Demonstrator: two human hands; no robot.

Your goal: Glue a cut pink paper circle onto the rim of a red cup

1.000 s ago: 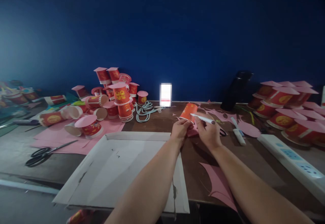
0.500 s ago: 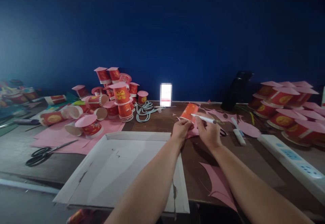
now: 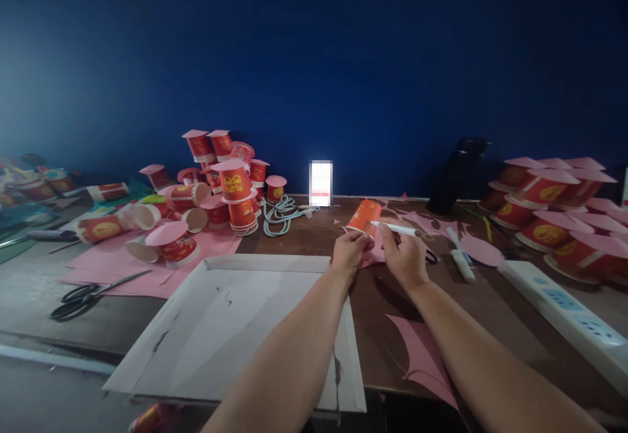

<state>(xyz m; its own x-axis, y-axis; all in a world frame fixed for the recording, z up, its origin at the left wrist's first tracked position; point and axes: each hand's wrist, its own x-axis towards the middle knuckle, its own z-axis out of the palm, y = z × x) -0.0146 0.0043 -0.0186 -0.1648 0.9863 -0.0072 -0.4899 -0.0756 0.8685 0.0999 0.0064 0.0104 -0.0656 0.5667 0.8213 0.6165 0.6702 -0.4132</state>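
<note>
My left hand is closed on the near end of a red paper cup, which lies tilted above the table. In my right hand is a white marker pen, gripped between thumb and fingers. Its tip points left at the cup's side; whether it touches, I cannot tell. Pink paper lies under and between the hands. Just right of my right hand shows a black scissor handle.
A white cardboard tray lies front left. Behind it stand stacked red cups with pink paper tops; more cups are at right. Scissors, a glue tube, a power strip, a black bottle and pink scraps lie around.
The cup has turned slightly in my left hand and shifted a little left. The pen tip has moved slightly right and down; both hands keep nearly the same place.
</note>
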